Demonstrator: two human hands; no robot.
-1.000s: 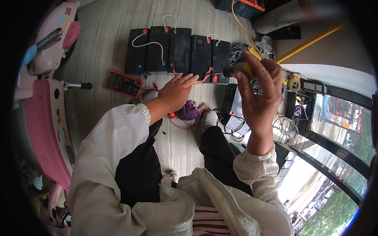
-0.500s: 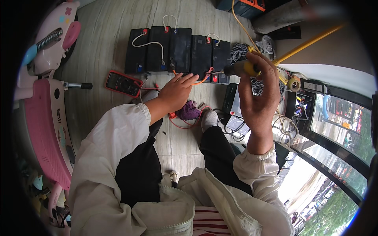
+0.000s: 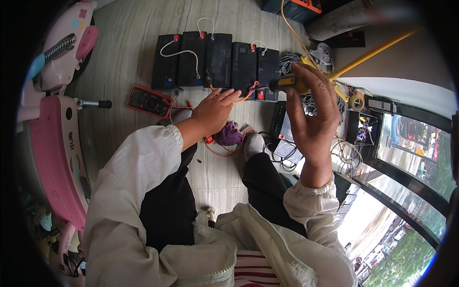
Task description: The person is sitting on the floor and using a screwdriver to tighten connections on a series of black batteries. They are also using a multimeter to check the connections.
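The left hand [image 3: 213, 115] rests, fingers nearly straight, across the orange wire [image 3: 243, 99] beside the black batteries [image 3: 218, 60] on the floor [image 3: 119, 57]; whether it pinches, I can't tell. The right hand [image 3: 315, 117] curls round a screwdriver [image 3: 292, 84] that, if it slips, could bridge terminals [image 3: 261, 95] and spark. Around them lie a multimeter [image 3: 149, 102], a purple cloth [image 3: 229, 135] and, crowding the right side, coiled rope [image 3: 289, 64].
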